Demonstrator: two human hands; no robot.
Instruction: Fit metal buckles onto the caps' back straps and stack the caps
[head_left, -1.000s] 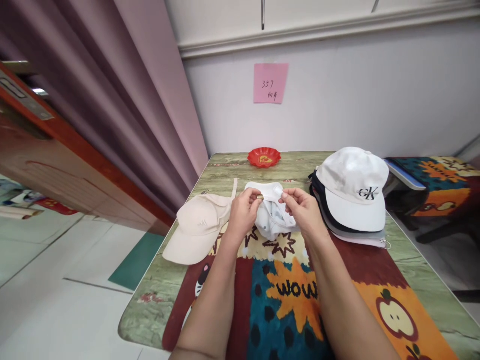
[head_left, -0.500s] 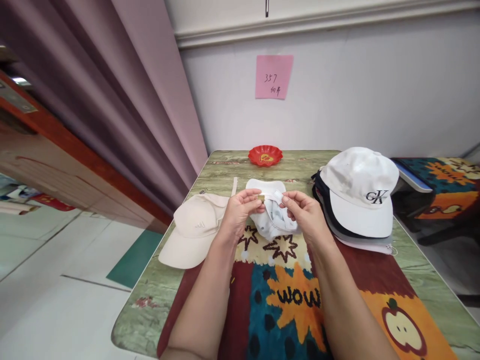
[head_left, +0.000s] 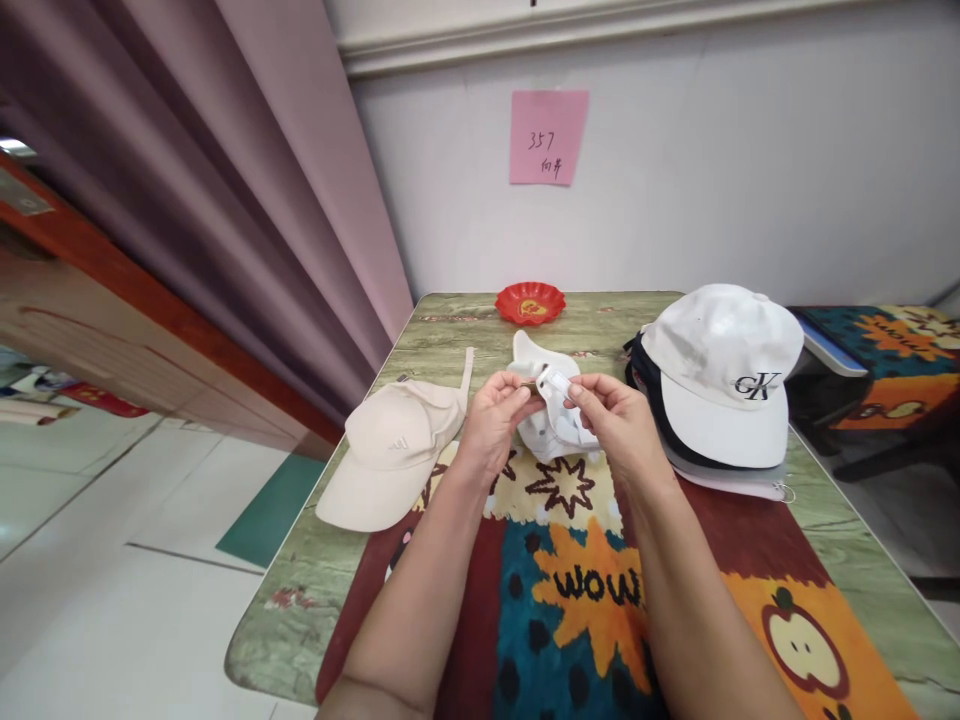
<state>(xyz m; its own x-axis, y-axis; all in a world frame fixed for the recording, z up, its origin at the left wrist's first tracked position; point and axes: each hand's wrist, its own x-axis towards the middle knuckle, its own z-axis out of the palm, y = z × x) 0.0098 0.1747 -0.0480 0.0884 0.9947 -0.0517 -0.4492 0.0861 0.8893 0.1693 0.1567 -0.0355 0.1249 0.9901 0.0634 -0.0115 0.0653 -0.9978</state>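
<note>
A white cap (head_left: 559, 440) is held up at the middle of the table, its brim pointing away to the back. My left hand (head_left: 499, 412) pinches a small brass-coloured buckle at the cap's rear strap. The white strap end (head_left: 556, 385) is between the thumb and fingers of my right hand (head_left: 611, 410), close beside the buckle. To the left a beige cap (head_left: 390, 440) lies with its strap sticking up. On the right stands a stack of caps topped by a white one with black letters (head_left: 724, 375).
A red scalloped dish (head_left: 530, 303) sits at the table's back edge. A colourful patterned mat (head_left: 574, 600) covers the front of the green wood-look table (head_left: 277, 635). A pink note (head_left: 549, 138) is on the wall.
The white cap's brim has tipped up and turned, and the strap end has come closer to the buckle. My left hand has shifted slightly right. The view has moved a little.
</note>
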